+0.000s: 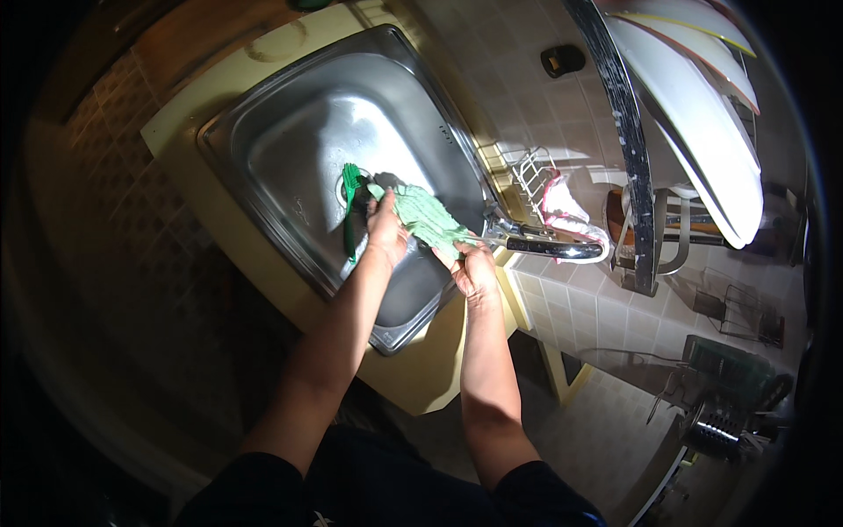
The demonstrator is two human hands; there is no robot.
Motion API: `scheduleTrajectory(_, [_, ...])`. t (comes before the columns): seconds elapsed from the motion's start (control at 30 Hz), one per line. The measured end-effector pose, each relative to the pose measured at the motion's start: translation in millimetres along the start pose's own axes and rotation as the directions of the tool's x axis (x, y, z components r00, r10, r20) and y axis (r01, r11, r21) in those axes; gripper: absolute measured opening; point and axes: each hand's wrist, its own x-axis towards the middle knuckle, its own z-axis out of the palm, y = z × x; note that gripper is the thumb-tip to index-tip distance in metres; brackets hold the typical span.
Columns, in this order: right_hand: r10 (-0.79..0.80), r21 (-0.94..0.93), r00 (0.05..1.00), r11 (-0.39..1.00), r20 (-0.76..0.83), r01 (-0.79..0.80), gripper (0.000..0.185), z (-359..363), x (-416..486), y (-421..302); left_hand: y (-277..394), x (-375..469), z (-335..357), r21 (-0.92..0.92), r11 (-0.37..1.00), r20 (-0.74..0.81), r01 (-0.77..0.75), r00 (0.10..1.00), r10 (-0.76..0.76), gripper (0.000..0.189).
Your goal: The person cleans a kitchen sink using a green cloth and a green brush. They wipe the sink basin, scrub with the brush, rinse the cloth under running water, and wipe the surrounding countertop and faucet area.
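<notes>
A light green cloth [425, 212] is stretched between my two hands over the stainless steel sink [283, 118]. My left hand [387, 229] grips its left end, and my right hand [473, 265] holds the other end close to the faucet [560, 248]. Water seems to run from the spout onto the cloth near my right hand. In the basin, left of my left hand, lies a green dish brush [349, 217], its bristle head beside the drain. A dark thing lies near the drain, partly hidden by the cloth and my left hand; I cannot tell what it is.
Behind the sink, a white wire rack [532, 176] holds a pink-edged white cloth [565, 203]. White plates [698, 132] stand in a rack at the upper right, behind a worn black bar [622, 112]. A pale yellow counter [421, 369] surrounds the sink. Utensils and a metal grater [718, 421] are at the lower right.
</notes>
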Motion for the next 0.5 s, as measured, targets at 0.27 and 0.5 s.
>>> scheduleTrajectory(0.27, [-0.100, 0.275, 0.991, 0.959, 0.085, 0.073, 0.032, 29, -19, 21, 0, 20, -26, -0.053, 0.958, 0.196, 0.283, 0.943, -0.268, 0.027])
scheduleTrajectory(0.5, [-0.697, -0.561, 0.680, 0.665, -0.228, 0.494, 0.017, 54, 16, 38, -52, -43, -6, 0.321, 0.947, 0.154, -0.008, 0.987, -0.044, 0.042])
